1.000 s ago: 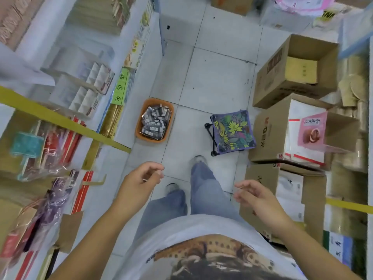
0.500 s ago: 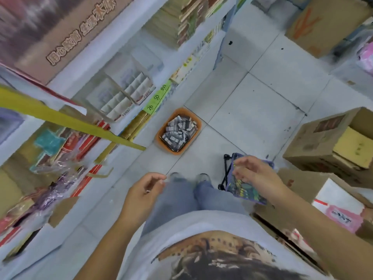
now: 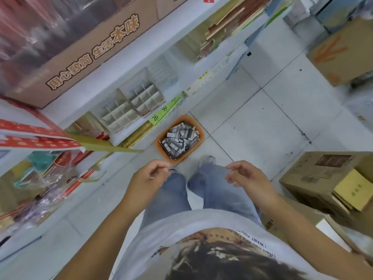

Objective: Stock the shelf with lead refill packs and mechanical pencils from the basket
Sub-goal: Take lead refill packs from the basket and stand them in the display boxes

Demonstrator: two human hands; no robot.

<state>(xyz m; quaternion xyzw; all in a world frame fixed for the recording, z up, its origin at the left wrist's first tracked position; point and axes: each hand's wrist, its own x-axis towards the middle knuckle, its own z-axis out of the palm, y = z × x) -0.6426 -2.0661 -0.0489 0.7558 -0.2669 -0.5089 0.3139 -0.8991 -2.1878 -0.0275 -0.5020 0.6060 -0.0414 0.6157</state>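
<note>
Looking down, I see the orange basket (image 3: 180,138) of grey packs (image 3: 177,139) on the floor beside the shelf (image 3: 129,81); left hand (image 3: 148,179) and right hand (image 3: 247,176) hang empty, fingers loosely curled; pack labels too blurred to read

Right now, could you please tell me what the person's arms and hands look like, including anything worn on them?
Both forearms are bare, with no sleeves, gloves, watch or rings visible on the left hand or right hand.

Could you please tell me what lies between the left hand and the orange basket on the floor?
In the head view, only bare floor tile separates the left hand from the orange basket.
</note>
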